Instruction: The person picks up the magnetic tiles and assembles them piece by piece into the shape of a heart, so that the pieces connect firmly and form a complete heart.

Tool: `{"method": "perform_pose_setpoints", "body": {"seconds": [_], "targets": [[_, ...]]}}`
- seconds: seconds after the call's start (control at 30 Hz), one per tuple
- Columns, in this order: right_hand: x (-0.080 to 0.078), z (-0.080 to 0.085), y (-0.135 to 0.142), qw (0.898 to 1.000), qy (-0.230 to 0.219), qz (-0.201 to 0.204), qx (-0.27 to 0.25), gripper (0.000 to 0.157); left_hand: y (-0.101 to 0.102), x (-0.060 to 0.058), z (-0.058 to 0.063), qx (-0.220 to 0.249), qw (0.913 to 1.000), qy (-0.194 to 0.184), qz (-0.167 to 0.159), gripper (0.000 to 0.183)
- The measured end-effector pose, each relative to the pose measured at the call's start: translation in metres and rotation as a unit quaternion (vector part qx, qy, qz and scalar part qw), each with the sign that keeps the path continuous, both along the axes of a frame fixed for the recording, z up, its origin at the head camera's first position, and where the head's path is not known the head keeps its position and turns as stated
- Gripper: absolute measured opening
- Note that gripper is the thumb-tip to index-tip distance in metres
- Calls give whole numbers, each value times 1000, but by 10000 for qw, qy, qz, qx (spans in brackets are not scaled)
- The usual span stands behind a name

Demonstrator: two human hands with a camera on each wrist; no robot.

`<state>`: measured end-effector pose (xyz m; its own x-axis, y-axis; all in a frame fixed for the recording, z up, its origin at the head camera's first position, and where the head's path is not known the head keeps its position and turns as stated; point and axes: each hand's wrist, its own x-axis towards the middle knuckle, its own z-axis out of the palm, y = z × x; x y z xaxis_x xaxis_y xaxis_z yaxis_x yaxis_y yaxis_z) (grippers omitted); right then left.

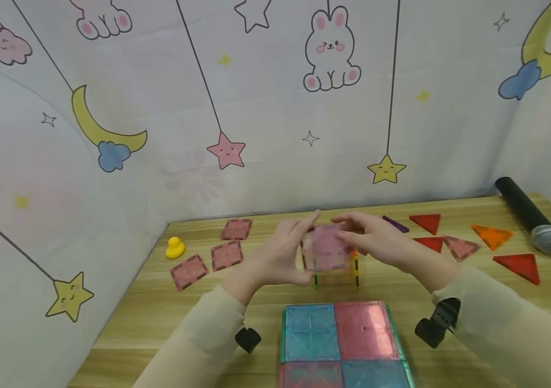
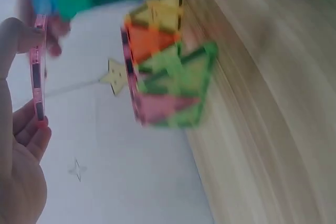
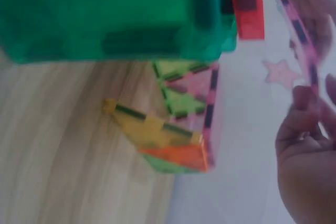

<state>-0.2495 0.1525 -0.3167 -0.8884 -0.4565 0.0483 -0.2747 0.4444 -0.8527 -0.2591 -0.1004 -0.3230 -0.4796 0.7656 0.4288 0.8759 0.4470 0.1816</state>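
Note:
A pink translucent square magnetic tile (image 1: 330,247) is held up between both hands. My left hand (image 1: 280,250) grips its left side, the thumb lower and the fingers above. At the right side my right hand (image 1: 377,237) pinches it between thumb and fingers. Seen edge-on, the tile (image 2: 37,77) is thin in the left wrist view. Behind and below it stands a small structure of triangle tiles (image 3: 168,140) in yellow, orange, green and pink with a pink upper side; in the head view the held tile and hands hide most of it.
Nearest me stands a tile box (image 1: 311,331) with blue and pink squares on top and green sides. Left lie several pink square tiles (image 1: 189,271) and a yellow duck (image 1: 175,248). Right are red triangle tiles (image 1: 520,267), an orange triangle (image 1: 492,236) and a microphone (image 1: 527,210).

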Motion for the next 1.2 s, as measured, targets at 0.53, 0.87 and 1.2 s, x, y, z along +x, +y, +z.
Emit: {"method": "perform_pose_setpoints", "body": {"seconds": [0.53, 0.87, 1.2], "targets": [[2, -46, 6, 9879, 1354, 222, 718, 18, 17, -8, -42, 624, 9629, -2453, 936, 12], [4, -57, 7, 9497, 2835, 210, 1317, 20, 13, -7, -52, 433, 9657, -2359, 993, 14], [43, -52, 54, 9878, -772, 1138, 736, 44, -35, 35, -41, 230, 9056, -4231, 172, 44]]}}
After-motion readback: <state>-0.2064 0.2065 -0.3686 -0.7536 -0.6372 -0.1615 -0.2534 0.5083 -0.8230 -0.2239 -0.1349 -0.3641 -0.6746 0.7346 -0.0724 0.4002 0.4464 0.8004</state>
